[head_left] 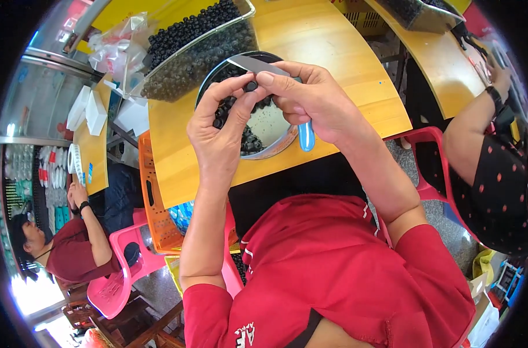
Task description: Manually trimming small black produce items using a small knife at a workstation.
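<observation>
Orange crate (154,203), pink chair (122,261)

We see yellow wood tables (310,40) w/ pink plastic chairs (116,272) beside them, an orange crate (154,209) underneath, grey speckled floor (432,214), bright daylight at lower left.

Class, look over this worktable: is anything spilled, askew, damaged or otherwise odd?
Nothing stands out. The left hand pinches a small dark ball, the right hand holds a blue-handled knife, and the other balls stay inside the round pan and clear bin.
</observation>
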A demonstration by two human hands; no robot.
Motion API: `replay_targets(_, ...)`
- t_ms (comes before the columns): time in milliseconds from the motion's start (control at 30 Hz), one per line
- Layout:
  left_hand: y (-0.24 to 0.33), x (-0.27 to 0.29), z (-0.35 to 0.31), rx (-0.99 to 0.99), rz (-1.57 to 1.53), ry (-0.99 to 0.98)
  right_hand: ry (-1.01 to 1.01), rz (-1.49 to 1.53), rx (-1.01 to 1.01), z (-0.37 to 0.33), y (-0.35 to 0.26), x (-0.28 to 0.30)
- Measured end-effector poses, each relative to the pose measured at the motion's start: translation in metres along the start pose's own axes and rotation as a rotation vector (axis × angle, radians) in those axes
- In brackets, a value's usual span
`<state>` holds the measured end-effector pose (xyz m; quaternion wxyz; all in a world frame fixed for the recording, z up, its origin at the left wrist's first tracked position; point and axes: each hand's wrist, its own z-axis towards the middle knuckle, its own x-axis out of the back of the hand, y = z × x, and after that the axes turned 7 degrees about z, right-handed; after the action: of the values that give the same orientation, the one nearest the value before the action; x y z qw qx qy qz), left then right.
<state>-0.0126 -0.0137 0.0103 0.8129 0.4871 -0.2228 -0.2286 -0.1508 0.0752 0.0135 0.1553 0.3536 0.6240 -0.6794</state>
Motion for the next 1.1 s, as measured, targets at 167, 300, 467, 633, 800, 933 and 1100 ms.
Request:
replay_targets(167,-0.003,-0.006,-0.004,-0.088,0.096,0.015,-0.041,0.048,0.059,-0.002,-0.001,0.002)
replay_targets(300,0.001,-0.004,-0.006,0.159,-0.206,-0.004,0.013,0.013,0.086,-0.005,-0.003,-0.005)
replay_targets(467,-0.002,-0.010,-0.003,0.237,-0.466,-0.004,0.058,-0.103,0.204,-0.006,0.002,-0.012)
replay_targets(633,-0.003,-0.009,0.000,0.464,-0.755,-0.121,0.046,-0.217,0.334,-0.002,0.007,-0.009)
replay_targets(800,0.006,-0.010,-0.002,0.430,-0.547,-0.076,0.060,-0.313,0.456,0.002,0.010,-0.005)
replay_targets(933,0.008,-0.010,-0.004,0.320,-0.306,-0.026,0.053,-0.445,0.488,-0.002,0.006,-0.008)
replay_targets(1100,0.006,-0.018,-0.009,0.283,-0.218,-0.016,0.072,-0.338,0.408,-0.001,0.006,-0.005)
